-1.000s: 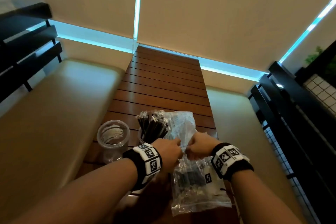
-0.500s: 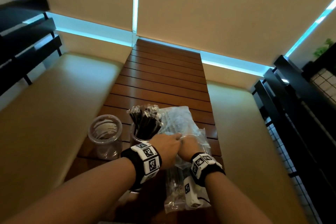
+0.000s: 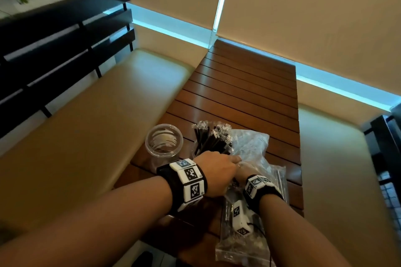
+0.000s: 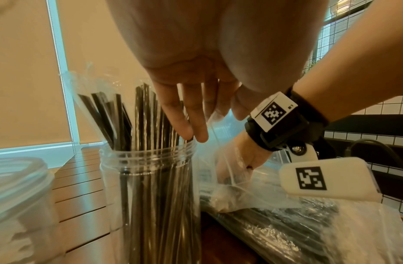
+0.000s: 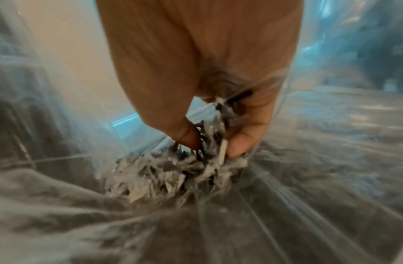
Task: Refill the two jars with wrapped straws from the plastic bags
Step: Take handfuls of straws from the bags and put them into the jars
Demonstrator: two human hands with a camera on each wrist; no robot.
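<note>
A clear jar (image 3: 211,147) packed with black wrapped straws (image 4: 141,116) stands on the wooden table (image 3: 238,93). An empty clear jar (image 3: 163,143) is just left of it. To the right lies a clear plastic bag (image 3: 253,147). My left hand (image 3: 217,171) pinches the bag's mouth edge between thumb and fingers (image 4: 191,125), right beside the full jar's rim. My right hand (image 5: 209,142) is inside the bag, and its thumb and fingers grip the crinkled ends of a bundle of wrapped straws (image 5: 173,175). Through the plastic this hand shows in the left wrist view (image 4: 236,160).
A second flat bag of straws (image 3: 238,243) lies under my right forearm at the table's near end. Padded tan benches (image 3: 97,125) run along both sides of the table. A black slatted backrest (image 3: 54,50) stands at the left and a black rail (image 3: 386,147) at the right.
My right hand has gone from the bag's mouth down into the bag and closed on straws. My left hand stays at the opening. The head view has swung to the left.
</note>
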